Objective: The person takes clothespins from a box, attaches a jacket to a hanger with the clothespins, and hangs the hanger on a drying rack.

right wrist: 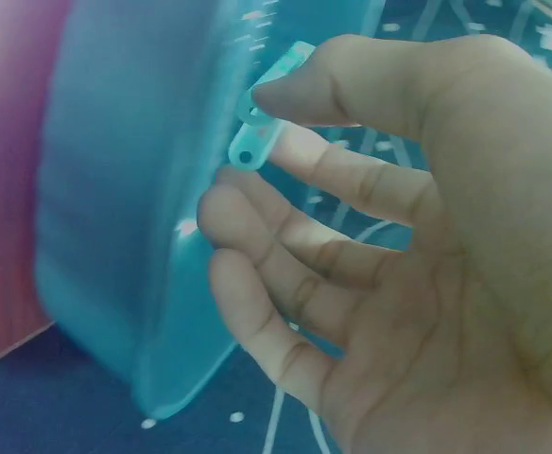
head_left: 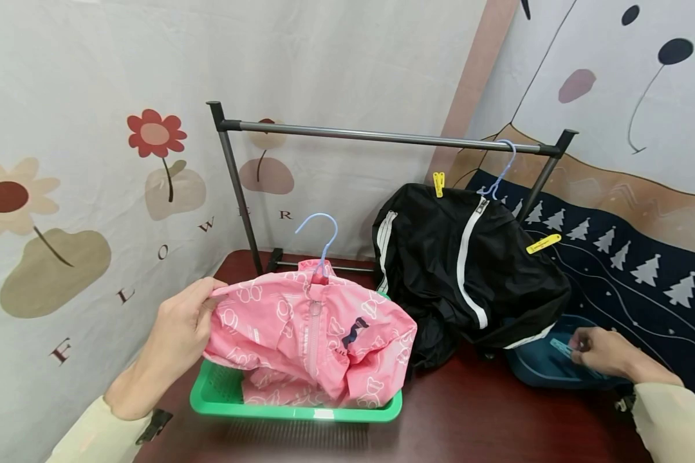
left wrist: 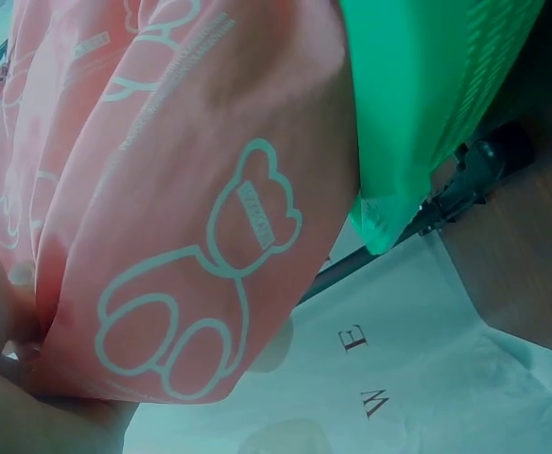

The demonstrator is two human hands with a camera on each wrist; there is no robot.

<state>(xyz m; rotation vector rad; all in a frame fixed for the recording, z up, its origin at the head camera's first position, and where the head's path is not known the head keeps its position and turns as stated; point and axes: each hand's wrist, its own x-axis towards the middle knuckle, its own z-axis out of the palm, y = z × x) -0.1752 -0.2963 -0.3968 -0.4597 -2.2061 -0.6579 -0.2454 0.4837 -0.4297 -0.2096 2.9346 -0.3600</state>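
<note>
A pink jacket (head_left: 336, 341) with white bear outlines is on a blue hanger (head_left: 331, 241), partly over a green basket (head_left: 295, 413). My left hand (head_left: 182, 328) pinches the jacket's left shoulder or sleeve edge; the left wrist view shows the pink cloth (left wrist: 229, 227) stretched from the fingers. At the right, my right hand (head_left: 608, 354) pinches a light-blue clothespin (head_left: 560, 348) over a dark blue tray (head_left: 533, 360). In the right wrist view the clothespin (right wrist: 257, 142) sits between thumb and index finger, with the other fingers loosely bent.
A metal rack (head_left: 376, 135) stands at the back. From its right end hangs a black jacket (head_left: 434, 251) on a blue hanger (head_left: 504, 170), with yellow clothespins (head_left: 438, 184) on both shoulders. Printed cloth (head_left: 92, 77) covers the walls behind the dark red table (head_left: 457, 418).
</note>
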